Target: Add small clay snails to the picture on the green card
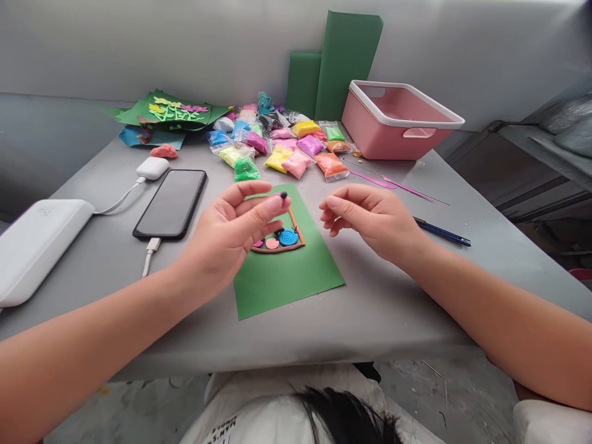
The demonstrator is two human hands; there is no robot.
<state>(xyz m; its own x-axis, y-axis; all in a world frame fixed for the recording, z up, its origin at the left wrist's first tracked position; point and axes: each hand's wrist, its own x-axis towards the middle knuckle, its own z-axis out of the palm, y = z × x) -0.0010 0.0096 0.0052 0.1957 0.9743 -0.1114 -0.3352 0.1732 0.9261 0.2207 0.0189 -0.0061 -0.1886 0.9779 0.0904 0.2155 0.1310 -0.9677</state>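
Note:
My left hand [245,222] pinches a small piece of black clay [283,195] between thumb and fingertips, above a green sheet of paper [291,280]. On that sheet lies a clay picture, with a blue spiral [289,237], a pink disc [272,244] and a magenta piece partly behind my fingers. Brown and orange clay strips edge the picture; my left hand covers its upper left. To the right of the sheet, my right hand [358,213] hovers with thumb and fingers closed together. Whatever they may hold is hidden.
Bagged coloured clay [298,163] is heaped at the back, beside a pink basket [383,132]. Clay tools [370,179] and a dark blue pen-like tool [443,232] lie right. A phone [171,203], white power bank [44,246] and cables occupy the left.

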